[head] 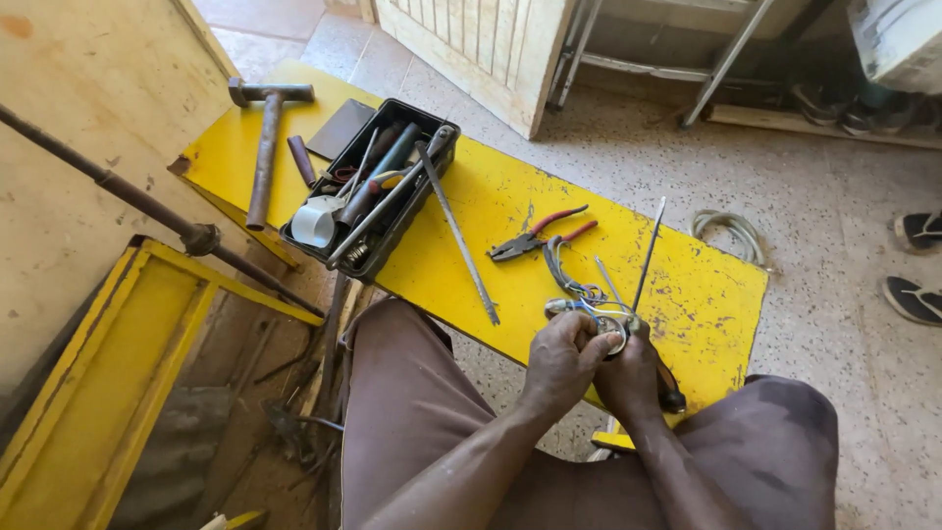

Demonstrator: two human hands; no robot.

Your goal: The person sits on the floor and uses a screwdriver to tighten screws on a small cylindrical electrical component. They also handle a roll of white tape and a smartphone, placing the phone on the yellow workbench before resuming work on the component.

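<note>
- Person's left hand (561,355) and right hand (628,371) both closed around a small round silvery metal fitting with thin grey wires (610,332), held at the near edge of the yellow painted surface (687,294).
- Judged mid-work: wires remain loose and tangled, not yet tidy.
- Red-handled pliers (538,236) lie untouched just beyond the fitting; black tool tray (378,186) well beyond, to the left.

Bright, even daylight, soft shadows, sharp focus, slight wide-angle bending at the edges.
</note>
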